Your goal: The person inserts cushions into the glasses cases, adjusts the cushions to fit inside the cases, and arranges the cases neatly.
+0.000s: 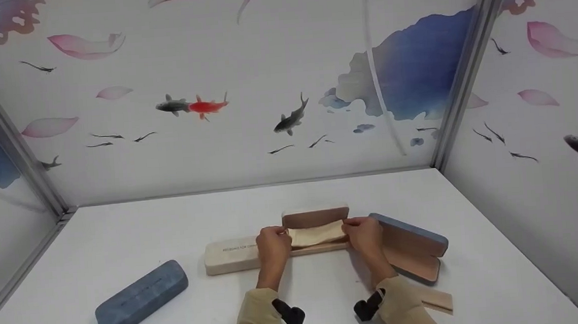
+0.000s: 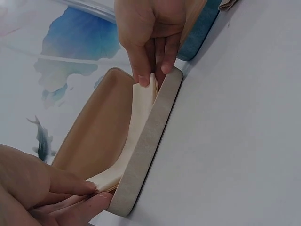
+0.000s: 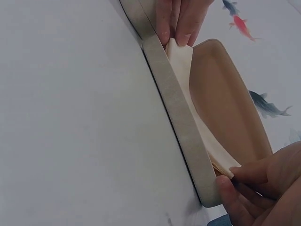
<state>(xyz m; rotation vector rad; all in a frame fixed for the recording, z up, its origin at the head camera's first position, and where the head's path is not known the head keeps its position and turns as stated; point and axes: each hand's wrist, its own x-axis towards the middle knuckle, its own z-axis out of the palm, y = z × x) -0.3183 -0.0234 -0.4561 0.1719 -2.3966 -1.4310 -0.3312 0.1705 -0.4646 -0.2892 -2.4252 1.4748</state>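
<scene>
A cream eyeglass case (image 1: 316, 218) stands open at the middle of the table, its tan-lined lid tilted back. Across its base lies a folded cream cloth (image 1: 317, 234), sagging slightly between both hands. My left hand (image 1: 274, 245) pinches the cloth's left end between thumb and fingers. At the opposite end, my right hand (image 1: 366, 237) pinches the other corner. From the left wrist view, the cloth (image 2: 138, 115) runs along inside the case's front wall (image 2: 148, 146). The right wrist view shows its layered folded edge (image 3: 221, 168) near my right fingertips. The case's floor is mostly hidden beneath the cloth.
Left of the open case sits a closed cream case (image 1: 232, 256), partly behind my left hand. A closed blue case (image 1: 142, 299) lies farther left. An open blue case (image 1: 413, 247) stands to the right, with a folded beige cloth (image 1: 440, 301) near my right sleeve.
</scene>
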